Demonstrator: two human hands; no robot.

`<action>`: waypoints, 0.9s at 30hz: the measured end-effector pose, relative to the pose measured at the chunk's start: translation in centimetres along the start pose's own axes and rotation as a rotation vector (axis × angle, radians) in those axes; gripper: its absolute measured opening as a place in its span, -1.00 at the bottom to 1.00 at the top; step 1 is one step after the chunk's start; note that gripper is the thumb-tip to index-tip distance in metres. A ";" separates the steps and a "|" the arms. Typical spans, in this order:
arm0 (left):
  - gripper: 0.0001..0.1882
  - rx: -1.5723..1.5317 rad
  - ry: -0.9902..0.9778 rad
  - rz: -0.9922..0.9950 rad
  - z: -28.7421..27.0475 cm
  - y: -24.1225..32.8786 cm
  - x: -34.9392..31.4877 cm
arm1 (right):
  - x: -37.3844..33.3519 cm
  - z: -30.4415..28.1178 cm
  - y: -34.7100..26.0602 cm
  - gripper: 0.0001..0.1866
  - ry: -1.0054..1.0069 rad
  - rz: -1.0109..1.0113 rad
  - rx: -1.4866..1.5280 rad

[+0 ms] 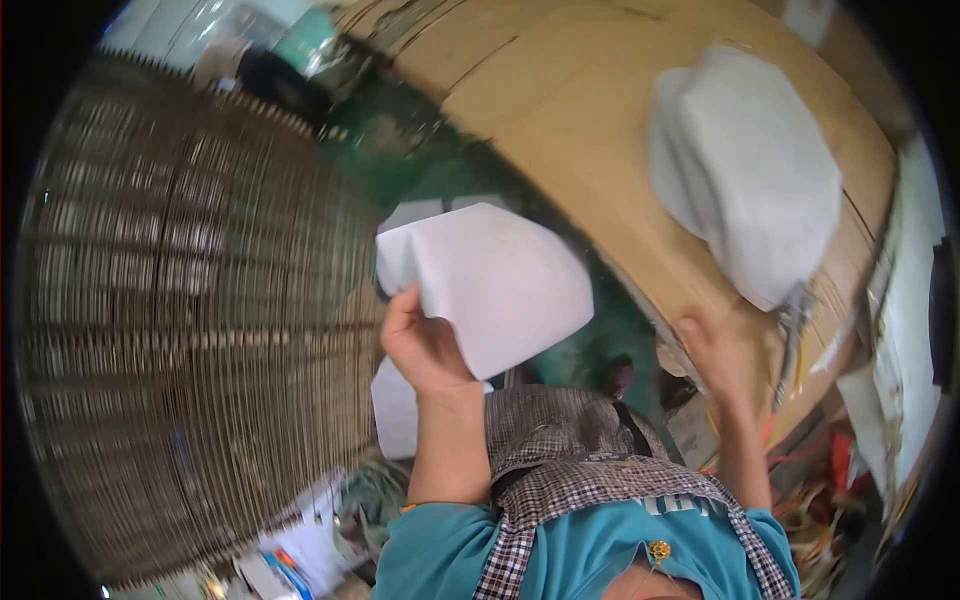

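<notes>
My left hand (425, 345) is closed on a white curved-edged sheet (515, 285), gripping its near left edge, which folds up beside the fingers. The sheet is held up in front of my body; whether it is paper, cloth or foam I cannot tell. Behind and below it, parts of more white sheets (393, 415) show. My right hand (715, 355) is blurred by motion, its fingers apart and nothing visible in them. It hovers by the near edge of the cardboard-covered surface (560, 110). Beyond it lies a thick stack of similar white pieces (765, 170).
A large rack of closely spaced wire shelves (200, 300) fills the left side. Green floor (400, 150) shows between it and the cardboard. Dark tubing (793, 330) hangs beside the white stack. Mixed colourful scraps (835, 480) lie at the lower right.
</notes>
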State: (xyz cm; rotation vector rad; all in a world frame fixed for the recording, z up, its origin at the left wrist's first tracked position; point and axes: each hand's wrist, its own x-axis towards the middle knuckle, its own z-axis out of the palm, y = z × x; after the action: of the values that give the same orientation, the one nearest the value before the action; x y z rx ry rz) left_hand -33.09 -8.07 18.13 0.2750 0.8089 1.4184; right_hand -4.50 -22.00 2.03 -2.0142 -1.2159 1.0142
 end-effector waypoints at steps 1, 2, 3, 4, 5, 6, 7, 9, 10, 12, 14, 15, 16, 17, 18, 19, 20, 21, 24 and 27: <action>-0.62 -0.006 0.063 0.008 -1.0 0.4 -0.4 | 1.4 5.0 -1.2 -0.40 -0.378 0.108 0.441; -0.61 -0.014 0.087 0.006 -2.1 1.0 -0.7 | 2.0 9.8 -2.2 -0.29 -0.588 0.291 0.733; -0.61 -0.027 0.133 0.037 -3.5 1.6 -1.1 | 2.8 14.4 -3.1 -0.15 -0.688 0.532 0.993; -0.61 -0.019 0.233 0.056 -5.0 1.9 -1.5 | 3.7 17.8 -3.4 -0.17 -0.754 0.694 1.294; -0.62 -0.003 0.268 0.071 -6.6 2.0 -1.8 | 4.7 20.3 -3.4 -0.17 -0.837 0.661 1.292; -0.64 0.055 0.283 0.196 -8.5 2.5 -1.7 | 5.7 22.9 -3.6 -0.26 -0.697 0.646 1.481; -0.65 0.025 0.230 0.301 -10.6 3.0 -1.7 | 6.8 25.2 -3.8 -0.35 -0.591 0.575 1.699; -0.68 -0.238 0.449 0.042 -16.2 4.8 -0.2 | 9.9 27.7 -3.6 -0.61 -0.368 0.689 1.599; -0.68 -0.324 0.400 0.026 -19.3 5.2 0.4 | 11.5 28.5 -3.5 -0.67 -0.337 0.697 1.554; -0.69 -0.334 0.554 -0.015 -26.5 5.7 2.2 | 14.7 30.6 -3.5 -0.74 -0.375 0.692 1.460; -0.71 -0.267 0.590 -0.031 -34.4 5.5 4.0 | 17.6 34.2 -3.7 -0.75 -0.362 0.703 1.269; -0.71 -0.261 0.690 -0.060 -38.8 5.5 5.6 | 19.1 36.6 -3.9 -0.75 -0.371 0.713 1.185; -0.68 -0.195 0.673 -0.095 -43.4 5.5 7.4 | 20.5 39.5 -4.2 -0.74 -0.354 0.696 1.137; -0.63 -0.127 0.646 -0.129 -48.0 5.7 8.9 | 21.8 42.7 -4.5 -0.72 -0.361 0.731 1.078; -0.66 -0.123 0.721 -0.145 -52.4 5.7 10.5 | 22.8 46.3 -5.0 -0.70 -0.365 0.716 1.016; -0.68 -0.109 0.816 -0.171 -56.7 5.9 12.1 | 23.5 49.8 -5.6 -0.68 -0.463 0.648 1.008; -0.68 -0.113 0.806 -0.169 -60.6 6.2 13.5 | 24.2 53.4 -6.3 -0.67 -0.478 0.643 0.941; -0.69 -0.093 0.850 -0.112 -64.2 6.6 14.8 | 24.6 56.6 -7.0 -0.65 -0.525 0.578 0.934; -0.69 0.045 0.908 0.041 -72.9 9.4 17.8 | 25.5 66.1 -9.9 -0.63 -0.657 0.562 0.945; -0.68 0.119 1.086 0.233 -78.0 11.9 19.8 | 25.8 73.5 -12.3 -0.52 -0.802 0.475 1.064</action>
State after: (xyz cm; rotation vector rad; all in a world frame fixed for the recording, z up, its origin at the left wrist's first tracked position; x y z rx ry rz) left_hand -93.26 -9.80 -36.55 -0.3788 1.7834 1.7222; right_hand -63.69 12.76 -36.84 -1.0245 -0.2640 2.2193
